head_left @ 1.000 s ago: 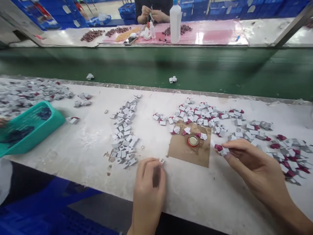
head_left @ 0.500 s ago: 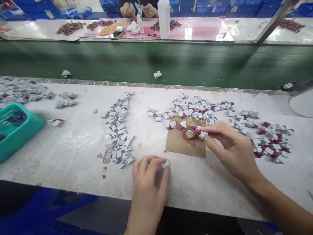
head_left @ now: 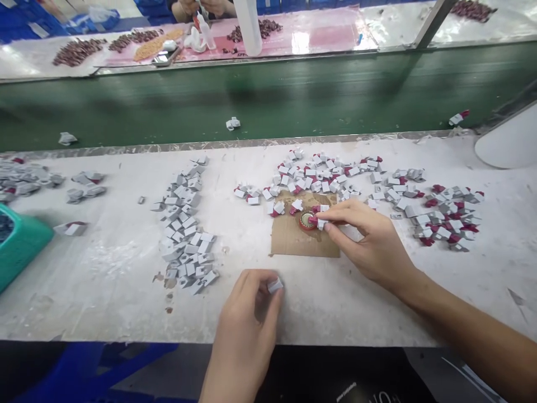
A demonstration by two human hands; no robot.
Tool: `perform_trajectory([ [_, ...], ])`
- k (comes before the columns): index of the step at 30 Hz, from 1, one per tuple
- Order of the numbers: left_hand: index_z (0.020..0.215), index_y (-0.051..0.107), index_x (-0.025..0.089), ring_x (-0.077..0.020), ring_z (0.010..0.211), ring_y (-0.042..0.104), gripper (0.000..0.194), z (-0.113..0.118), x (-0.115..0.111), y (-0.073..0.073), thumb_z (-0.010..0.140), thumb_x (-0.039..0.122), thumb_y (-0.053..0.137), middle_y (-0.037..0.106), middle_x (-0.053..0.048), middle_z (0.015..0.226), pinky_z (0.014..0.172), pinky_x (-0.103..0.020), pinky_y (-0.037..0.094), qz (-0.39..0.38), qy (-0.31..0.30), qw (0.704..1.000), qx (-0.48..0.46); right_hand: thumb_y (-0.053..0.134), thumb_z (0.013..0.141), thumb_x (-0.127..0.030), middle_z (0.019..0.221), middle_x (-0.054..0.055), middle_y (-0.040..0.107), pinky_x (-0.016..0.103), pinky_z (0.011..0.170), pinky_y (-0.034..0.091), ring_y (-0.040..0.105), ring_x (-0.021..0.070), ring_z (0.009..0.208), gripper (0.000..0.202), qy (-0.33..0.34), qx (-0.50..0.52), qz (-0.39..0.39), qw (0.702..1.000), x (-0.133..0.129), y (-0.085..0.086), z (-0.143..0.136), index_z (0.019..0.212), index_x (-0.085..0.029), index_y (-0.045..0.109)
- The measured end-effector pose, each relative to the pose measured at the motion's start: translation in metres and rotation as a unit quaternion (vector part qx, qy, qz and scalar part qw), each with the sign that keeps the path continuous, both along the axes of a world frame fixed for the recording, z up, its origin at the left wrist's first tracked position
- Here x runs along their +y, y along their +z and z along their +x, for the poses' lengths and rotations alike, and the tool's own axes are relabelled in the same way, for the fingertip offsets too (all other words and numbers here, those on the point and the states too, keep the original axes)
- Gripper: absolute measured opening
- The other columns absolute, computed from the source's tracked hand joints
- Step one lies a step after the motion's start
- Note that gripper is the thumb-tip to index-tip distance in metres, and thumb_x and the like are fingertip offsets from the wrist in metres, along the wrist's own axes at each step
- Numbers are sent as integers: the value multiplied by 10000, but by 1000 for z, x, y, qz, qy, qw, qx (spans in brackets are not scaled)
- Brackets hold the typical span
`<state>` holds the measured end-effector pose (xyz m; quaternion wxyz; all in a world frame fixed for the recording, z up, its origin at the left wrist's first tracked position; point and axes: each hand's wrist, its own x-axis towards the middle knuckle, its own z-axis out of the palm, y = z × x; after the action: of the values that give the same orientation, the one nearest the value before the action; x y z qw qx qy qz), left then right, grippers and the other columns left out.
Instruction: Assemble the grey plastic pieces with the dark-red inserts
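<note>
My left hand [head_left: 251,313] pinches a small light-grey plastic piece [head_left: 275,285] between thumb and forefinger, low over the table. My right hand [head_left: 364,238] is closed on a small grey-and-maroon plastic part [head_left: 321,223], its maroon end pointing left over a red-rimmed bottle cap [head_left: 307,220]. The cap lies on a square of brown cardboard [head_left: 304,243] with dark wet stains. Several grey-and-maroon parts [head_left: 296,206] rest along the cardboard's far edge. A column of plain grey pieces [head_left: 188,235] lies left of my hands.
Piles of grey-and-maroon parts [head_left: 319,170] spread behind and right [head_left: 453,221] of the cardboard. A teal basket [head_left: 31,238] stands at the left edge. Beyond runs a green belt [head_left: 168,106]. Across it, a person's hands [head_left: 201,6] work near a white bottle [head_left: 248,28].
The camera view has shifted, so the scene sits further left. My right hand has brought the part's maroon end over the bottle cap. My left hand still pinches the grey piece, turned a little.
</note>
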<state>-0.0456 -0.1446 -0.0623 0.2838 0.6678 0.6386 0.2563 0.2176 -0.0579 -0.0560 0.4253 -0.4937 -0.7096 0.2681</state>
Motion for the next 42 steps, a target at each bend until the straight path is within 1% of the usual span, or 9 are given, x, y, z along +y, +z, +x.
perform_trajectory([
  [4, 1153, 858, 293, -221, 809, 744, 173, 1, 7, 7, 1029, 300, 737, 755, -39, 951, 741, -344, 653, -3, 8, 999, -41, 709, 1089, -147, 1111, 87, 880, 449, 814, 700, 831, 279, 1019, 288, -5, 21, -17, 1000, 1, 5, -1, 1198, -308, 922],
  [7, 1111, 873, 301, -212, 834, 759, 128, 14, 20, 14, 1024, 327, 783, 791, -36, 958, 771, -334, 655, -8, 46, 988, -145, 764, 1067, -199, 1135, 82, 890, 472, 879, 717, 833, 289, 1065, 236, -19, 83, -71, 994, 1, 9, 1, 1165, -327, 936],
  [11, 1136, 862, 270, -216, 802, 793, 173, 42, 45, 18, 993, 367, 857, 815, -22, 843, 745, -326, 671, -73, 70, 940, -327, 849, 1019, -251, 1105, 57, 888, 433, 913, 732, 847, 266, 1061, 179, -10, 211, -162, 964, 1, 11, 7, 1116, -354, 959],
  [14, 1153, 860, 256, -237, 930, 854, 219, 62, 61, 18, 977, 381, 894, 880, -56, 1014, 877, -366, 721, -87, 68, 902, -418, 881, 1019, -283, 1137, 35, 885, 406, 961, 728, 861, 249, 1097, 173, 6, 282, -204, 937, -1, 9, 10, 1125, -393, 963],
  [16, 1178, 857, 254, -258, 1020, 874, 243, 70, 67, 18, 984, 395, 898, 895, -76, 1109, 968, -403, 728, -93, 57, 890, -443, 887, 1030, -305, 1181, 33, 889, 420, 1013, 718, 862, 255, 1141, 168, 14, 301, -222, 927, -2, 7, 12, 1140, -408, 962],
  [20, 1196, 861, 255, -271, 1089, 882, 230, 77, 74, 20, 1004, 379, 889, 902, -80, 1131, 1048, -424, 720, -106, 39, 886, -449, 884, 1035, -332, 1187, 52, 890, 425, 1003, 714, 856, 256, 1125, 169, 25, 300, -235, 924, -2, 8, 14, 1170, -395, 963],
  [31, 1232, 864, 264, -275, 1143, 875, 270, 74, 73, 7, 1014, 419, 899, 902, -88, 1208, 1056, -425, 727, -110, 35, 888, -444, 842, 1045, -299, 1068, 65, 842, 388, 885, 718, 811, 236, 1023, 180, 44, 234, -205, 949, 0, 17, 14, 1160, -357, 968],
  [36, 1165, 882, 259, -280, 1062, 884, 213, 72, 73, 11, 1002, 395, 894, 905, -87, 1147, 944, -402, 752, -98, 17, 903, -417, 822, 1056, -306, 1023, 66, 841, 402, 857, 706, 802, 245, 982, 191, 56, 185, -200, 961, -1, 18, 15, 1168, -359, 968],
  [42, 1127, 877, 291, -268, 997, 892, 115, 62, 77, 19, 1020, 321, 845, 902, -61, 1069, 922, -394, 760, -78, -47, 930, -356, 832, 1038, -262, 1088, 77, 844, 402, 864, 716, 833, 249, 1023, 208, 118, 223, -230, 940, 3, 18, 21, 1185, -331, 961],
])
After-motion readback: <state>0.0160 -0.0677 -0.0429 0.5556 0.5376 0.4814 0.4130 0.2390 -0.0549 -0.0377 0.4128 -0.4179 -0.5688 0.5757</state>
